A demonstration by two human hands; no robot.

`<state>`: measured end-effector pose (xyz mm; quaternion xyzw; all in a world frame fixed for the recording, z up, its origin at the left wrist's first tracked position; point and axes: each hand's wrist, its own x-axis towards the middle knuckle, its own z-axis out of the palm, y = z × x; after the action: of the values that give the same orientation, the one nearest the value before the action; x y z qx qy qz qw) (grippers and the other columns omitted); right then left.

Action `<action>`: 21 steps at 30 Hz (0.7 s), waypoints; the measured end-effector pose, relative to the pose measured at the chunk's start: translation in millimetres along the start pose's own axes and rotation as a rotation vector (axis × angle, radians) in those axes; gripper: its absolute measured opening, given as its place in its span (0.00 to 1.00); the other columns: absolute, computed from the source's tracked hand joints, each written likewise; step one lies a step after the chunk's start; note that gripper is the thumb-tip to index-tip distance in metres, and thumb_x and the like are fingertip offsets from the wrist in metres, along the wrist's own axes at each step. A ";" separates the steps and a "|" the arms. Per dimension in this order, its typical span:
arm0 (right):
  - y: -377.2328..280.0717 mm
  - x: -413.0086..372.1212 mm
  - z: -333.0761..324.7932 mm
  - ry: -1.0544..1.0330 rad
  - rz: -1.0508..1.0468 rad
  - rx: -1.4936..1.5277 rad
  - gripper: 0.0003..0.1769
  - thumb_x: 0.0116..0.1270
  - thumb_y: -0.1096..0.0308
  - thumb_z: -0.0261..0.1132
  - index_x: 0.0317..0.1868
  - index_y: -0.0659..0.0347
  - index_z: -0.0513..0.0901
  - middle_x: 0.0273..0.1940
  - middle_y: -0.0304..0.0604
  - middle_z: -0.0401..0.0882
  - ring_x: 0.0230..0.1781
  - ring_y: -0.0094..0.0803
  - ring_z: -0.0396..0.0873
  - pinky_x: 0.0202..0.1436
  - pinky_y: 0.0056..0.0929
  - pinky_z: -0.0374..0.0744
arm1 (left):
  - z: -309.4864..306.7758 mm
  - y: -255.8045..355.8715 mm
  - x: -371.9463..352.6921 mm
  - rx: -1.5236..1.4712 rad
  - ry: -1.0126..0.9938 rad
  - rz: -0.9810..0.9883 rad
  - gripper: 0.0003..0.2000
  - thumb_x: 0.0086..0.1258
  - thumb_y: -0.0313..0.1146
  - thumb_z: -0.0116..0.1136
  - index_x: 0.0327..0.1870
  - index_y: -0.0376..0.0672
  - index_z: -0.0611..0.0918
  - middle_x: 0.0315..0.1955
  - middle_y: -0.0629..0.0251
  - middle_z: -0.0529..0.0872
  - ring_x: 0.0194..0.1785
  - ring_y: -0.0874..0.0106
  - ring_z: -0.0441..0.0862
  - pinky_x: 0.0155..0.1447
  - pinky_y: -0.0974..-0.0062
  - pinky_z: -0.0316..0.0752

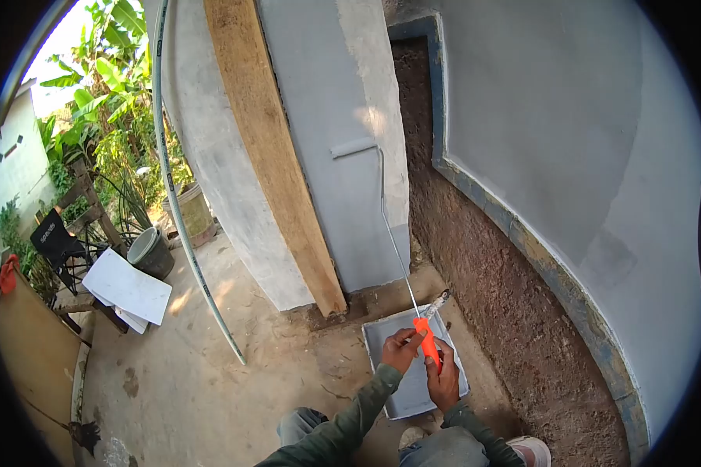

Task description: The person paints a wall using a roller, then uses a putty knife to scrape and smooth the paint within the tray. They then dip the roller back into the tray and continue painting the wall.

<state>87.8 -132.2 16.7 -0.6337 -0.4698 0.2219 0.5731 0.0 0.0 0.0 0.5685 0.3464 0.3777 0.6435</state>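
A long-framed paint roller [392,233] with an orange handle slants up in front of me. Its pale, narrow sleeve lies against the grey-painted strip of wall [319,101] beside the wooden plank. My right hand [444,380] is wrapped around the lower part of the handle. Higher up, the fingers of my left hand [399,350] close on the same handle from the left side. Below both hands, a shallow paint tray [372,342] with grey paint sits on the floor, partly covered by them. A paint-smeared brush [437,304] lies across the tray's far right corner.
The wooden plank [265,156] leans along the wall. A long thin pipe [171,179] curves down to the concrete floor at left. Further left are a bucket [151,254], white sheets [128,286] and a black chair [54,237]. A rough brown wall base [506,311] borders the right.
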 end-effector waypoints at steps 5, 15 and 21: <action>-48.2 32.7 -3.6 0.098 -0.260 -0.139 0.25 0.83 0.63 0.56 0.73 0.67 0.69 0.66 0.63 0.78 0.65 0.60 0.79 0.66 0.48 0.77 | 6.5 66.6 9.9 -0.052 0.010 0.078 0.17 0.75 0.43 0.69 0.46 0.35 0.89 0.26 0.72 0.84 0.25 0.83 0.76 0.31 0.78 0.71; -155.7 94.9 -9.8 0.157 -0.487 -0.202 0.25 0.82 0.70 0.55 0.75 0.68 0.69 0.70 0.65 0.74 0.70 0.61 0.76 0.71 0.47 0.75 | 3.1 192.7 50.4 -0.032 -0.065 0.305 0.15 0.77 0.42 0.66 0.38 0.37 0.87 0.24 0.74 0.83 0.23 0.84 0.74 0.29 0.80 0.70; -208.1 126.6 -9.8 0.191 -0.551 -0.206 0.26 0.81 0.70 0.55 0.77 0.63 0.68 0.69 0.64 0.76 0.67 0.62 0.78 0.67 0.48 0.78 | 3.7 251.5 70.0 0.002 -0.043 0.441 0.16 0.79 0.45 0.63 0.37 0.39 0.86 0.24 0.73 0.83 0.22 0.83 0.75 0.28 0.80 0.70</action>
<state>83.1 -50.1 246.2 -0.5552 -0.5878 -0.0511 0.5861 13.3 77.0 249.1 0.6392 0.2003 0.4967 0.5519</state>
